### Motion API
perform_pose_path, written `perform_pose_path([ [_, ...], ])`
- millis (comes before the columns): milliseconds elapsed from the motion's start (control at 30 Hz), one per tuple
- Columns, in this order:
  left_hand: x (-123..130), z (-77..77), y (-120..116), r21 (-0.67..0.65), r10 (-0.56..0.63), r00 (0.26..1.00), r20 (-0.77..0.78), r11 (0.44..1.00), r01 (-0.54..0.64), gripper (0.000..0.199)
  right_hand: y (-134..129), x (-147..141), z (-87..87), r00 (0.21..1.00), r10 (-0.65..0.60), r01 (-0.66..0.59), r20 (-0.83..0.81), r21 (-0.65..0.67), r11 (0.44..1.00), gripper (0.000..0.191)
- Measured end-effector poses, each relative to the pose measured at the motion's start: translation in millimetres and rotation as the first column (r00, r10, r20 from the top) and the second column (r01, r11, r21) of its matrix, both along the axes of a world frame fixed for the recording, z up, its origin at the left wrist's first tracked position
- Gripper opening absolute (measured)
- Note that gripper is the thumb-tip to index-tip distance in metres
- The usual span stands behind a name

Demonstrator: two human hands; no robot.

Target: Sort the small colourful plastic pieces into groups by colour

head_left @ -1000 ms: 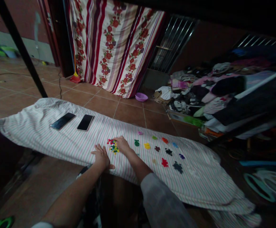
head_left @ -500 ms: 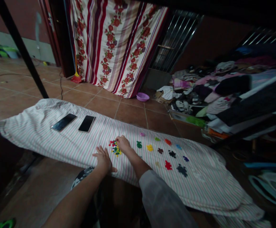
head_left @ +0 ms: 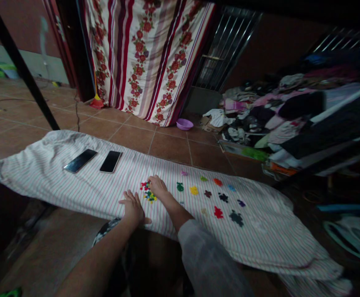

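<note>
Head view, right fingers (head_left: 154, 181) at multicoloured pieces (head_left: 149, 195)

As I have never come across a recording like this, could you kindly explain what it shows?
There is no machine here: these are a person's bare hands, seen by a camera worn on their head, looking forward and down. The left hand rests, fingers spread, on a striped cloth. The right hand is at a mixed-colour pile of tiny pieces; whether it holds one is too small to tell. Right of that lie single-colour clusters, such as a red cluster; on the left are two phones.
</note>
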State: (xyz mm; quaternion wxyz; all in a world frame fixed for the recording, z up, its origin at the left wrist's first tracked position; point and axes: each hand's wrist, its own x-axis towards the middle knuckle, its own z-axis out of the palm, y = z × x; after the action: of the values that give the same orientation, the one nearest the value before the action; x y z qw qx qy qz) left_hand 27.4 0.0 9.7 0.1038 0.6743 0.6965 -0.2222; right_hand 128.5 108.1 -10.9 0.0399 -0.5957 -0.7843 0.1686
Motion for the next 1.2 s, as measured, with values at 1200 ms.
perform_pose_path([
  [1200,-4,-21.4,7,0.044,0.13,0.989,0.077,0.99,-0.133,0.125,-58,131,-6.5,0.719,-0.355,0.345,-0.598,-0.137,0.929,0.025],
])
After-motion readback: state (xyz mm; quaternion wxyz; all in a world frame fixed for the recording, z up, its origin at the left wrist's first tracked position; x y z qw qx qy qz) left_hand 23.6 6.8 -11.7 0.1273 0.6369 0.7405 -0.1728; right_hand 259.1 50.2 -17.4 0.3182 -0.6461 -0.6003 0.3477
